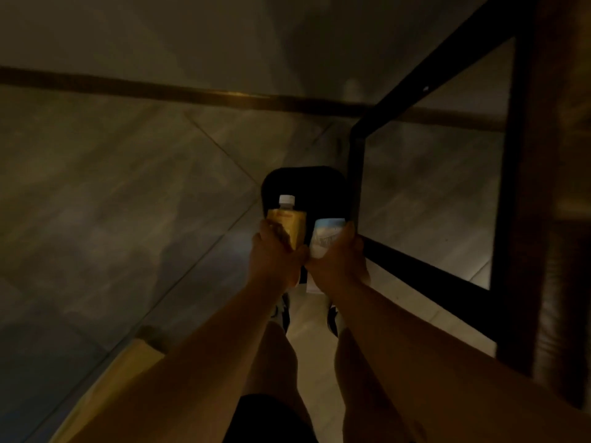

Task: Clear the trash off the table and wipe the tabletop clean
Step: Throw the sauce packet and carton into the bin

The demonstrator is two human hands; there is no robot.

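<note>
The scene is dim. My left hand [275,257] grips a bottle with a yellow label and a white cap [287,219]. My right hand [337,262] holds a pale printed carton or packet [326,235]; I cannot read it. Both hands are stretched out side by side over a black trash bin [307,183] that stands on the floor below them. The bottle's cap points away from me, over the bin's dark opening. The tabletop shows only as a brown wooden edge [550,187] along the right.
The table's black metal frame [355,174] stands right beside the bin, to its right. A light wooden piece [128,362] juts in at lower left. Grey tiled floor [112,187] spreads left. My legs and shoes [284,311] are below the hands.
</note>
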